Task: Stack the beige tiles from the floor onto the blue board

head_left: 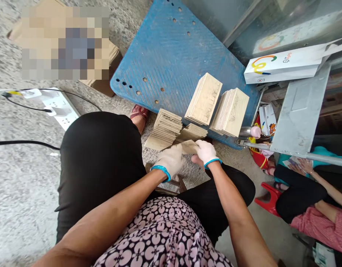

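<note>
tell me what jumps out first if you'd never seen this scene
The big blue board tilted across the top centre, with stacks of pale flat pieces on its lower edge. Just below, two white-gloved hands, left hand and right hand, hold one thin pale piece between them. At the right edge another person sits low beside a red stool.
</note>
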Demonstrator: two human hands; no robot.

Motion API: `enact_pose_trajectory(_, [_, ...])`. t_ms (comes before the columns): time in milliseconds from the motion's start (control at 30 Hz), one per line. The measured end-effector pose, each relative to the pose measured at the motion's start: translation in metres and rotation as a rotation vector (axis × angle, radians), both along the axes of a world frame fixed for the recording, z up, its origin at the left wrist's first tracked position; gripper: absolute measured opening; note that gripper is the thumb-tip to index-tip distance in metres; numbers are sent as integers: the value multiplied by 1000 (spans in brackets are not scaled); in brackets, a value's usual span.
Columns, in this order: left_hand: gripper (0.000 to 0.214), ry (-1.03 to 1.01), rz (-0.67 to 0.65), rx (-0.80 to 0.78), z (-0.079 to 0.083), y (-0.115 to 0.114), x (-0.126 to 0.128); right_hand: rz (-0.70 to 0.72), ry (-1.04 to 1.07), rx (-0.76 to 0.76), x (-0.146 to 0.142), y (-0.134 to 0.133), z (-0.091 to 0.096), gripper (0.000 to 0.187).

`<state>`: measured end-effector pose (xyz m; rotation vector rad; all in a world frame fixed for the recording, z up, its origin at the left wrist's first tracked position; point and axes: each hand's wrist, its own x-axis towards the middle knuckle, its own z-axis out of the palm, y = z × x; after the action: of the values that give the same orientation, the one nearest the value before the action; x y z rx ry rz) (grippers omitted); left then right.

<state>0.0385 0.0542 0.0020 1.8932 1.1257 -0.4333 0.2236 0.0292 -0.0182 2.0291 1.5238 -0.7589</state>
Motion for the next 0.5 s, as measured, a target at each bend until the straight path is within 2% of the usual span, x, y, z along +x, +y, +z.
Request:
enact_pose_trajectory(100, [58,-31,119,101,-8,3,0,-62,132,75,21,6,32,19])
enact_pose_trajectory(167, [74,-74,124,193,-10,3,0,-112,226,153,34,7,53,17])
enact_pose_trajectory(267, [99,-167,87,334,-9,-2,4,-267,413,244,48,5,77,21])
enact_pose_trajectory(400, [123,-252,-2,447,-6,-12,9,-530,708,275,52,2,93,27])
enact_pose_trajectory(500, [124,-268,-16,495,0,-14,10,-735,875,259,48,0,98,30])
